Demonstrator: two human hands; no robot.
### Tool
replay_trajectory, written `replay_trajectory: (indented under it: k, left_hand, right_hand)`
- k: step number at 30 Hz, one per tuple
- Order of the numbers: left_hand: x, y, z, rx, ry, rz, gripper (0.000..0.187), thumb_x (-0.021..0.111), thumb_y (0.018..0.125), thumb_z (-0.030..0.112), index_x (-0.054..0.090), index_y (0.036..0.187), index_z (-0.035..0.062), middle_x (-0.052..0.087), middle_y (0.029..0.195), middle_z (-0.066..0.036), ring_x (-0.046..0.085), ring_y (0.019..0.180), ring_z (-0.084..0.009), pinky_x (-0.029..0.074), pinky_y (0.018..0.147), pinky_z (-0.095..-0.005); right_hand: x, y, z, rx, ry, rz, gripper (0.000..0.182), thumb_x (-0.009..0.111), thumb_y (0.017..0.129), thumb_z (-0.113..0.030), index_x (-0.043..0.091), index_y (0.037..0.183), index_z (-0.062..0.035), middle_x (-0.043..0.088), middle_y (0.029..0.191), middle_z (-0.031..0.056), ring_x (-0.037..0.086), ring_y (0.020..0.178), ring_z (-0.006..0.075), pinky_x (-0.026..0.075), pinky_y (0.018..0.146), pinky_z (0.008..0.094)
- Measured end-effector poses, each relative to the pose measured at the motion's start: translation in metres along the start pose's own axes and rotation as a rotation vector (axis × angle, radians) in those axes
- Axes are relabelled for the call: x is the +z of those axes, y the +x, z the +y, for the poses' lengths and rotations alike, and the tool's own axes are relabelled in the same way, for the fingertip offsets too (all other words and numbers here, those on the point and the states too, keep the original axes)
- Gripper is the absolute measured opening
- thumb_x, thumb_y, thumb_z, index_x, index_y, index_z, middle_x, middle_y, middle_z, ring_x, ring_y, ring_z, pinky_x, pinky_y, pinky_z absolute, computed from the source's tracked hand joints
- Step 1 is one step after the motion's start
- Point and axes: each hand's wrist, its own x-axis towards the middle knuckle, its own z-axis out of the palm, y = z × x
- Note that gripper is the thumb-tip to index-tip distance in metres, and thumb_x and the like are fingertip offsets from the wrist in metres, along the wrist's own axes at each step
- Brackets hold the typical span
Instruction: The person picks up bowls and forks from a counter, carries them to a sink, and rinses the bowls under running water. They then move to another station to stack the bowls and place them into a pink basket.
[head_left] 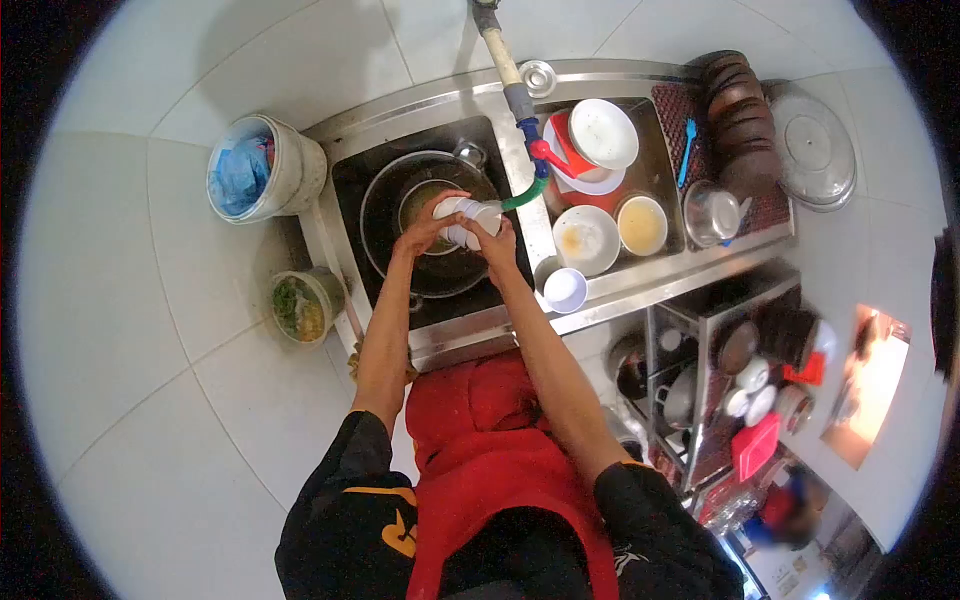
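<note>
Both hands are over a wide metal pot (378, 245) in the left sink basin. Between them is a small stack of white cups or small bowls (462, 210), tipped on its side. My left hand (428, 226) wraps the stack's left end. My right hand (490, 246) grips its lower right side. A green hose (527, 195) ends close to the stack's right end; whether water flows cannot be made out. A smaller round vessel (408, 205) sits inside the pot, partly hidden by my hands. A shiny metal item (469, 153) lies at the pot's upper edge.
The right basin holds a white bowl (603, 133) on plates, a soiled bowl (588, 241) and a bowl of yellowish liquid (641, 225). A white cup (566, 290) stands on the front rim. Brown dishes (745, 120) are stacked right. Two buckets (315, 170) (325, 290) stand left.
</note>
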Motion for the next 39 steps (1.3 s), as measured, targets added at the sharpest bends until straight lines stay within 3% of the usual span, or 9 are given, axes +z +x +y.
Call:
replay_trajectory:
  k: [5,10,14,16,22,30,35,37,39]
  left_hand:
    - [-0.001,-0.006,0.01,0.025,0.197,-0.087,0.057,0.081,0.074,0.014,0.057,0.126,0.0125,0.056,0.127,-0.004,0.053,0.118,-0.0216,0.046,0.1,-0.038]
    - [0.003,-0.008,-0.035,-0.181,-0.468,0.003,0.066,0.076,0.079,0.018,0.045,0.137,0.0111,0.053,0.132,-0.01,0.054,0.121,-0.0253,0.045,0.105,-0.0442]
    - [0.003,0.001,-0.112,-0.164,-0.759,0.12,0.071,0.071,0.085,0.035,0.041,0.141,0.0038,0.053,0.137,-0.015,0.05,0.127,-0.0321,0.039,0.109,-0.0511]
    - [0.011,0.007,-0.123,-0.171,-0.765,0.145,0.071,0.071,0.085,0.035,0.04,0.141,0.0035,0.052,0.137,-0.015,0.05,0.127,-0.0321,0.039,0.109,-0.0511]
    - [0.018,-0.002,-0.09,-0.187,-0.592,0.131,0.06,0.065,0.091,0.031,0.042,0.14,0.0055,0.055,0.134,-0.013,0.056,0.121,-0.0265,0.048,0.102,-0.0438]
    - [-0.007,-0.017,-0.089,-0.268,-0.61,0.185,0.061,0.069,0.089,0.032,0.044,0.14,0.0095,0.056,0.132,-0.009,0.057,0.119,-0.0237,0.05,0.1,-0.0421]
    - [0.001,-0.01,-0.071,-0.272,-0.512,0.316,0.056,0.077,0.084,0.03,0.054,0.131,0.0107,0.058,0.127,-0.005,0.06,0.111,-0.0209,0.051,0.094,-0.0376]
    - [0.015,-0.007,-0.037,-0.119,-0.102,0.387,0.056,0.081,0.078,0.028,0.057,0.125,0.0095,0.06,0.123,-0.006,0.061,0.109,-0.022,0.051,0.092,-0.0377]
    - [0.032,-0.009,0.002,0.029,0.312,0.44,0.056,0.085,0.073,0.026,0.06,0.119,0.0083,0.061,0.12,-0.007,0.061,0.107,-0.0231,0.051,0.09,-0.0378]
  right_hand:
    - [-0.004,0.01,-0.006,0.333,0.129,-0.091,0.066,0.082,0.075,-0.036,0.055,0.123,0.001,0.065,0.111,0.0146,0.066,0.094,0.0236,0.054,0.08,0.034]
    - [-0.028,0.005,-0.001,-0.055,-0.642,-0.139,0.081,0.075,0.078,-0.049,0.046,0.133,0.0024,0.064,0.114,0.0164,0.067,0.095,0.0238,0.055,0.073,0.0357]
    - [-0.076,-0.083,-0.045,-0.593,-1.356,-0.047,0.096,0.084,0.067,-0.037,0.035,0.143,-0.0056,0.051,0.129,0.0267,0.049,0.122,0.038,0.042,0.1,0.0479]
    - [-0.092,-0.105,-0.049,-0.333,-1.672,0.187,0.099,0.087,0.06,-0.025,0.035,0.143,-0.0114,0.035,0.141,0.0274,0.032,0.131,0.046,0.029,0.103,0.0629]
    - [-0.12,-0.078,-0.017,-0.497,-1.114,0.129,0.085,0.088,0.059,-0.023,0.049,0.131,0.0024,0.054,0.126,0.0232,0.048,0.122,0.0377,0.039,0.101,0.0446]
    - [-0.007,0.004,0.014,-0.849,-0.964,0.125,0.077,0.085,0.069,-0.033,0.053,0.127,0.0065,0.063,0.113,0.0203,0.063,0.1,0.028,0.051,0.082,0.0363]
    - [0.004,0.045,0.04,-0.844,-0.578,0.124,0.056,0.08,0.076,-0.032,0.061,0.114,0.0041,0.067,0.096,0.0173,0.064,0.089,0.0351,0.051,0.078,0.0419]
    - [0.001,0.047,0.023,-0.158,-0.265,0.006,0.055,0.077,0.081,-0.034,0.062,0.119,0.0034,0.066,0.11,0.0159,0.064,0.1,0.0231,0.051,0.085,0.0357]
    - [-0.01,0.067,0.048,0.002,0.073,-0.04,0.049,0.071,0.087,-0.039,0.062,0.119,-0.0029,0.066,0.107,0.0104,0.064,0.098,0.0207,0.052,0.083,0.0358]
